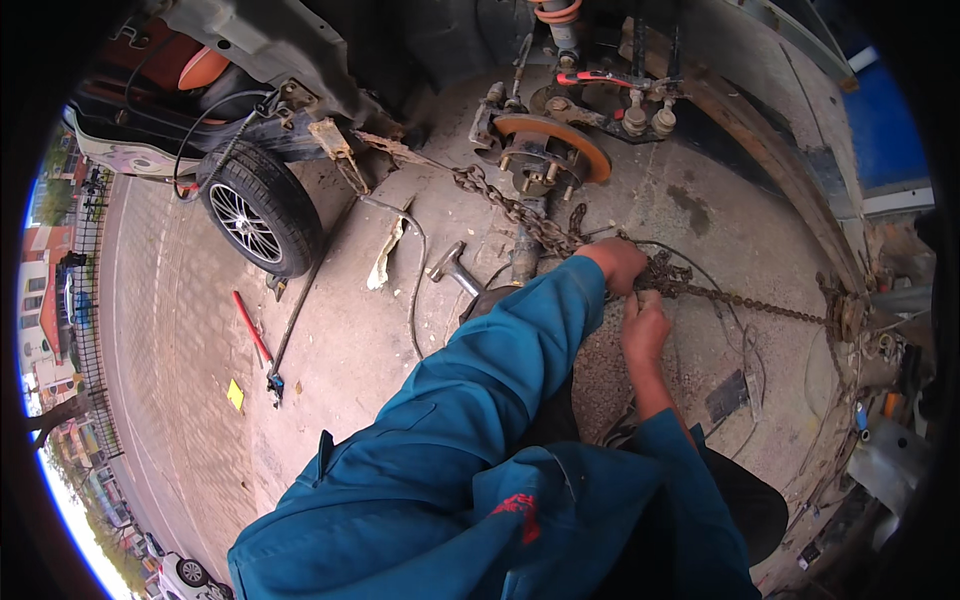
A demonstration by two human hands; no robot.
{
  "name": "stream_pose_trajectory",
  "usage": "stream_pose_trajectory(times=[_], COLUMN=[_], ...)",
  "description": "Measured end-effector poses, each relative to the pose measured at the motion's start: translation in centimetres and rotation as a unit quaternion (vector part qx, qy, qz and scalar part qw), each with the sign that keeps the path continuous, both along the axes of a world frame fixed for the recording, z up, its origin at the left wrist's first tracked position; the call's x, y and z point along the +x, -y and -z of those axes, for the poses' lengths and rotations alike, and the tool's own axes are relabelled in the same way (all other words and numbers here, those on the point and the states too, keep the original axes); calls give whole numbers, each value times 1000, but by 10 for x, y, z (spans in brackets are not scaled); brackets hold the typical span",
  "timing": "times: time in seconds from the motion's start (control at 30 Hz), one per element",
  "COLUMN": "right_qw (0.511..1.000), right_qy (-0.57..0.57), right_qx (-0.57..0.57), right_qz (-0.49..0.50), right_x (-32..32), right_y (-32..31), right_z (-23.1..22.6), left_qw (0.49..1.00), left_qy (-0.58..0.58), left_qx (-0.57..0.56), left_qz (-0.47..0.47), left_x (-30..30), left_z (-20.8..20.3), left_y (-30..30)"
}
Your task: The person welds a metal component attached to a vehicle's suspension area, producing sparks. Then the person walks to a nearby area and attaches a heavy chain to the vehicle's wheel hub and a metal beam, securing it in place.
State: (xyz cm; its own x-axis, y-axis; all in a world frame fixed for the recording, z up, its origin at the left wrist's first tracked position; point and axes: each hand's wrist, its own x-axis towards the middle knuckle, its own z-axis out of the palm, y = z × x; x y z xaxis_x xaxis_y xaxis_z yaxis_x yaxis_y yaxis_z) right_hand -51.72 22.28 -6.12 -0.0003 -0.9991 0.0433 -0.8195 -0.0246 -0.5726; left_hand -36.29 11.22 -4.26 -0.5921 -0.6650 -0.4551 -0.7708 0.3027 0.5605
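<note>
A rusty chain (512, 208) stretches from the car body at the upper left, past both my hands, toward the right. Near its middle hangs a bunched tangle of links (668, 272). My left hand (616, 262), at the end of a blue sleeve, is closed on the chain beside this tangle. Just below it, my right hand (646, 326) has its fingers curled up against the links. What lies between those fingers is mostly hidden. Beyond my hands stands a rusty brake disc (590, 150) with bare wheel studs.
A hammer (456, 268) lies left of my hands. Further left are an alloy wheel (258, 212), a red-handled tool (250, 322) and a long dark bar (308, 292). A wooden beam (770, 125) curves along the upper right. Loose cable (755, 365) trails over the concrete.
</note>
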Motion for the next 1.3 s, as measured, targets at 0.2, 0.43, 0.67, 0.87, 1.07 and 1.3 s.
stream_pose_trajectory(times=[0.2,0.43,0.67,0.87,1.07,1.3], right_qw=[1000,875,808,757,758,847], right_qy=[12,400,439,527,522,437], right_qx=[7,197,272,299,331,220], right_qz=[25,191,284,243,211,206], right_x=[0,14,27,17,8,16], right_y=[1,6,8,6,8,6], right_z=[11,22,8,9,8,7], left_qw=[999,999,1000,998,999,998], left_qy=[-9,-15,1,-18,-11,-2], left_qx=[-41,-47,-12,-58,-47,-57], left_qz=[-2,-16,-7,-15,-14,-8], left_x=[-1,0,4,2,2,0], left_z=[0,-4,-15,-10,-9,-9], left_y=[-2,-3,-1,1,2,4])
